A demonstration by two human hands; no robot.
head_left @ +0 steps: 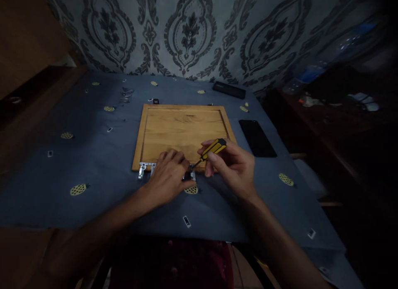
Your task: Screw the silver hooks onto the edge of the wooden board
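Note:
A framed wooden board lies flat on the cloth-covered table. Along its near edge runs a shiny metal hook rail, partly hidden by my left hand. My left hand is closed over this rail, fingers curled onto the board and thumb along the rail's near side. In my right hand, a yellow and black screwdriver is pinched between fingers and thumb. It tilts down to the left, its tip at the right part of the rail beside my left fingers. The screw itself is too small to make out.
A black phone lies right of the board, and a dark oblong case or device behind it. Small clear items sit at the back left. Plastic bottles rest on a dark surface at right. A patterned curtain hangs behind.

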